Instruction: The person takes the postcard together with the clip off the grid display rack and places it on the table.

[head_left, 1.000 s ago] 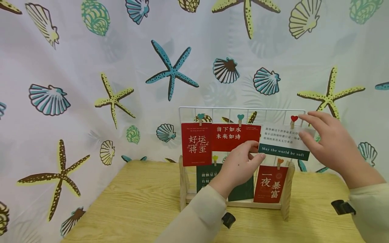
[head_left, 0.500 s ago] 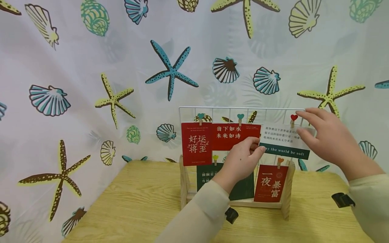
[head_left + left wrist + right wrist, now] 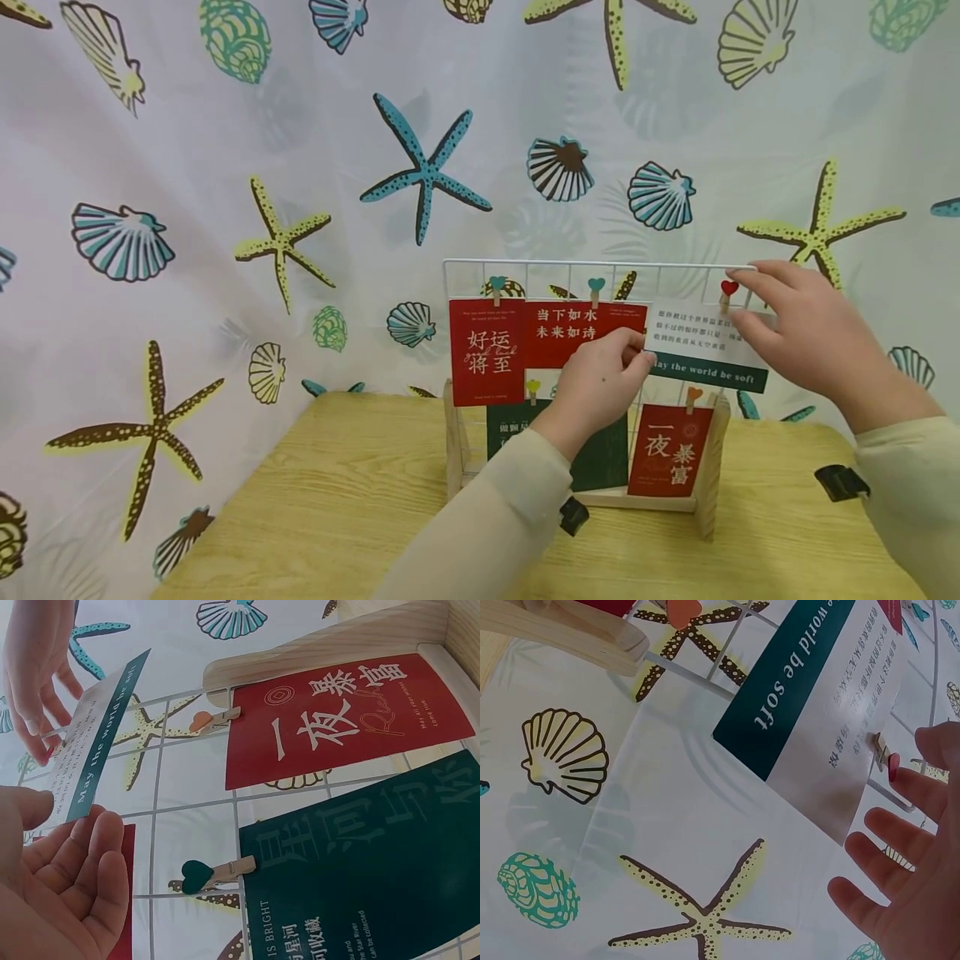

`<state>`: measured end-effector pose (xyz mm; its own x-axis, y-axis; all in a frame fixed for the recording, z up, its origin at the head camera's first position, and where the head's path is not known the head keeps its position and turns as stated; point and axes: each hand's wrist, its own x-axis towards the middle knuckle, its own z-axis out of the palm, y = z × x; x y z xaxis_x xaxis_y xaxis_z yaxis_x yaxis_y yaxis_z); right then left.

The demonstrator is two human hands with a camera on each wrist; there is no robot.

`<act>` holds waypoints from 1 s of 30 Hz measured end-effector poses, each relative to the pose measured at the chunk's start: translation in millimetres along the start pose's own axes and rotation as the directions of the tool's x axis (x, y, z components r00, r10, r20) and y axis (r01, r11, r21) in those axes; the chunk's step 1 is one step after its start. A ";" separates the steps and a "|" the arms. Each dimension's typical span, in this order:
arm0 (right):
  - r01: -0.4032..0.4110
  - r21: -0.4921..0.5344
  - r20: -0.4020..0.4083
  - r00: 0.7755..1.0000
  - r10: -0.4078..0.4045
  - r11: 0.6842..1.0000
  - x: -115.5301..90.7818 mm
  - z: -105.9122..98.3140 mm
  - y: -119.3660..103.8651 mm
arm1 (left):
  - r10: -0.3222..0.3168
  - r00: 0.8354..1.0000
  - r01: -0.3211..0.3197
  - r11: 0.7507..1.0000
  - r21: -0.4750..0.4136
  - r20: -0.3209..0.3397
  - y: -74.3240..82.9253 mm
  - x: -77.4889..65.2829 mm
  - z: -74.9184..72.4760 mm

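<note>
At the upper right of a white wire grid [image 3: 660, 292] hangs a white and green card [image 3: 705, 342], tilted down to the right. My left hand [image 3: 607, 375] pinches its left edge; in the left wrist view the thumb lies over the card and fingers are beneath. A clothespin with a red heart [image 3: 729, 288] sits at the card's top. My right hand [image 3: 806, 337] is spread around this clothespin. In the right wrist view, the index fingertip is right at the red heart [image 3: 894, 766], the thumb stands apart and the other fingers are extended.
Other clothespins hold two red cards [image 3: 487, 350] [image 3: 585, 321] on the upper row. Below are a green card [image 3: 603, 454], partly hidden by my left arm, and another red card [image 3: 667, 454]. The grid's wooden stand [image 3: 708, 492] rests on a wooden table [image 3: 337, 500] before a patterned curtain [image 3: 187, 333].
My right hand has shifted slightly up and left around the red-heart clothespin. My left hand keeps hold of the card's edge, its thumb now covering the first letter of the card's line.
</note>
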<state>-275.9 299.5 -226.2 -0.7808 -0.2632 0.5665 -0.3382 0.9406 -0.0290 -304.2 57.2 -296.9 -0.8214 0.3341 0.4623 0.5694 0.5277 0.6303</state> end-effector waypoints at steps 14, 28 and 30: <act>-0.005 0.002 -0.031 1.000 0.005 1.000 8.8 5.2 0.7 | -0.052 0.998 0.053 0.999 0.006 -0.039 3.4 6.4 0.9; -0.017 -0.034 -0.051 0.999 0.015 0.999 13.7 9.4 -0.3 | -0.077 0.997 0.076 0.996 -0.035 -0.003 0.5 3.7 6.5; -0.019 -0.038 -0.067 0.998 0.016 0.999 14.7 10.2 -0.7 | -0.072 0.997 0.072 0.997 -0.035 -0.006 0.4 3.8 6.7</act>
<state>-292.5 292.8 -226.2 -0.7493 -0.2328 0.6200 -0.3029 0.9530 -0.0083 -307.3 63.9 -299.1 -0.8603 0.2905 0.4190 0.5094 0.5224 0.6838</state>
